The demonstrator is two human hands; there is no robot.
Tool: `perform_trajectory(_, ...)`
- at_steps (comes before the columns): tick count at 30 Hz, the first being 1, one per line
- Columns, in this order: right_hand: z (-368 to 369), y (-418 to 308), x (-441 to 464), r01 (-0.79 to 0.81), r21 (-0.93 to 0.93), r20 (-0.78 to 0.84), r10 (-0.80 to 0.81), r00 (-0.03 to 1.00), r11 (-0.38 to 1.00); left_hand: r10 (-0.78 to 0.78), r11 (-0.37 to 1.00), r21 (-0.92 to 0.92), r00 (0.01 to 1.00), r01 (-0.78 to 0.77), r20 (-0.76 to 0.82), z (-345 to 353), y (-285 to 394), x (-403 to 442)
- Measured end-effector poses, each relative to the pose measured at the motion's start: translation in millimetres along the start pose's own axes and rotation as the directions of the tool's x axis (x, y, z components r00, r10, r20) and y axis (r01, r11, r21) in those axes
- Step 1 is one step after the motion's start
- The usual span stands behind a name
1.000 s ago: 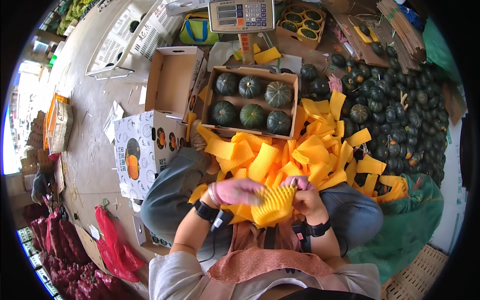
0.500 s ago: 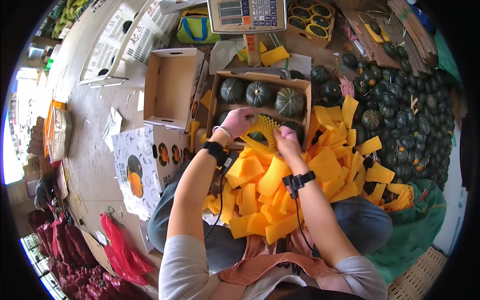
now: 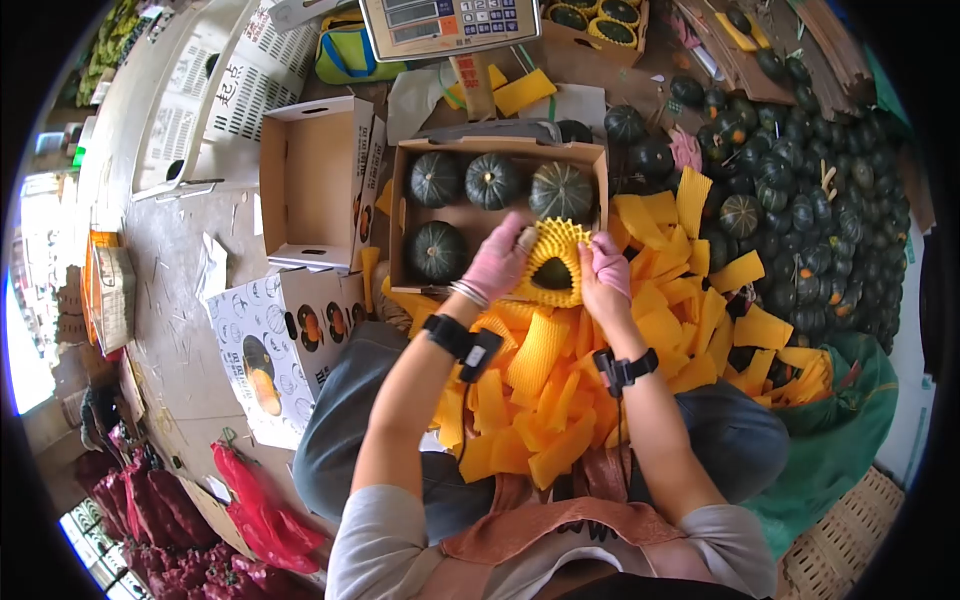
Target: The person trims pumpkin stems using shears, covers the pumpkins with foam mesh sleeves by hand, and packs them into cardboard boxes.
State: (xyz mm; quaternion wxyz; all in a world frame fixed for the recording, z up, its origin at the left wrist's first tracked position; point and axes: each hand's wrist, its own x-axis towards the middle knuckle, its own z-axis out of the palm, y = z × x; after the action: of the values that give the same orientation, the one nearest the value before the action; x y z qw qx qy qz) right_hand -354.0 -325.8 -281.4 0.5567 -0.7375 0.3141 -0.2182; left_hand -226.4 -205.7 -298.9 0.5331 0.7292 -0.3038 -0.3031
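Observation:
My left hand [image 3: 500,262], in a pink glove with bare fingertips, grips the left side of a yellow foam net sleeve [image 3: 560,234]. On the sleeve's right side, my gloved right hand [image 3: 606,272] has its fingers closed on the mesh. The sleeve is stretched wide, and a dark green pumpkin [image 3: 552,274] shows through its opening; whether it sits fully inside I cannot tell. Beneath and beyond my hands, an open cardboard box [image 3: 500,151] holds several dark green pumpkins without sleeves, one of them a pumpkin [image 3: 438,251] at the near left. My hands cover the box's near right part.
Flat yellow foam sleeves [image 3: 540,400] are heaped over my lap. At right lies a large pile of pumpkins [image 3: 790,210] beside a green sack [image 3: 850,430]. An open box [image 3: 310,190] and a printed carton [image 3: 270,350] stand left. A scale [image 3: 450,25] stands beyond.
The foam sleeve has been spread from a bunched ring into a wide opening with dark green pumpkin showing in it. My hands have moved right relative to the box, and the view has shifted.

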Motion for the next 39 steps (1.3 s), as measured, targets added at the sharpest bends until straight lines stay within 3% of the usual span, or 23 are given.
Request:
perform_trajectory(1,-6,16,3,0.075,-0.024,-0.013,-0.076,0.997,0.997,0.056,0.996,0.066,0.998,-0.053,-0.037,14,-11,-2)
perform_trajectory(2,-10,31,6,0.155,-0.055,-0.025,-0.156,0.987,0.986,0.012,0.999,-0.032,0.996,-0.015,-0.087,23,-23,-2)
perform_trajectory(4,-11,33,12,0.262,-0.044,-0.015,-0.263,0.965,0.964,0.074,0.986,-0.132,0.979,-0.1,-0.188,32,-24,2)
perform_trajectory(6,-12,37,21,0.344,-0.2,0.02,-0.347,0.938,0.918,0.034,0.986,-0.153,0.974,-0.07,-0.225,33,-31,3)
perform_trajectory(8,-7,36,29,0.262,0.019,-0.089,-0.259,0.962,0.965,0.04,0.987,-0.144,0.969,-0.077,-0.245,32,-36,2)
perform_trajectory(10,-11,44,38,0.158,-0.038,-0.018,-0.159,0.987,0.987,-0.015,0.968,-0.244,0.965,-0.052,-0.262,36,-42,9)
perform_trajectory(13,-14,45,43,0.199,-0.103,-0.03,-0.203,0.979,0.975,-0.13,0.93,-0.366,0.967,0.042,-0.221,39,-48,11)
perform_trajectory(16,-15,55,49,0.059,0.013,-0.06,-0.058,0.996,0.998,-0.256,0.834,-0.533,0.956,0.145,-0.141,42,-51,21)
perform_trajectory(17,-19,57,50,-0.084,0.073,-0.023,0.086,0.996,0.994,-0.322,0.762,-0.613,0.943,0.206,-0.084,42,-52,22)
perform_trajectory(19,-20,45,51,-0.031,-0.195,-0.016,0.028,0.999,0.98,-0.389,0.622,-0.738,0.921,0.261,-0.002,42,-60,28)
perform_trajectory(20,-21,42,51,-0.004,-0.325,-0.011,0.001,1.0,0.946,-0.333,0.847,-0.473,0.936,0.243,-0.115,39,-64,29)
perform_trajectory(21,-22,47,52,0.12,-0.417,0.015,-0.126,0.992,0.901,-0.241,0.966,-0.149,0.949,0.214,-0.201,33,-56,27)
perform_trajectory(22,-22,45,52,0.092,-0.439,-0.016,-0.11,0.994,0.894,-0.123,0.965,0.194,0.96,0.175,-0.252,28,-40,26)
perform_trajectory(23,-20,43,51,0.064,-0.462,-0.045,-0.095,0.994,0.885,-0.113,0.959,0.198,0.914,0.203,-0.389,32,-23,21)
perform_trajectory(24,-19,40,49,0.035,-0.482,-0.075,-0.08,0.994,0.875,-0.151,0.988,-0.045,0.926,0.144,-0.346,32,-3,12)
perform_trajectory(26,-17,25,47,0.053,-0.503,-0.096,-0.117,0.989,0.863,0.269,0.935,0.295,0.935,-0.196,-0.232,36,15,-5)
perform_trajectory(27,-16,15,44,0.065,-0.522,-0.102,-0.137,0.985,0.85,0.067,0.944,0.324,0.998,-0.059,-0.015,37,23,-13)
perform_trajectory(28,-17,4,41,0.078,-0.54,-0.103,-0.158,0.982,0.838,0.047,0.968,0.25,0.998,-0.035,-0.043,38,22,-17)
perform_trajectory(29,-22,-12,39,0.256,-0.695,-0.086,-0.431,0.898,0.672,0.033,0.966,0.259,0.999,-0.021,-0.042,38,21,-19)
perform_trajectory(32,-19,-29,9,0.388,-0.704,0.162,-0.398,0.903,0.594,0.029,0.957,0.29,0.999,-0.016,-0.044,37,15,-13)
perform_trajectory(34,-18,-29,-7,0.399,-0.736,0.166,-0.426,0.889,0.547,0.084,0.944,0.322,0.996,-0.069,-0.032,36,15,-14)
perform_trajectory(36,-19,-23,-13,0.266,-0.712,0.004,-0.376,0.927,0.65,0.193,0.916,0.361,0.981,-0.175,-0.016,40,14,-15)
perform_trajectory(39,-20,-17,-17,0.201,-0.591,0.021,-0.234,0.972,0.781,0.127,0.964,0.227,0.99,-0.139,0.067,31,11,-15)
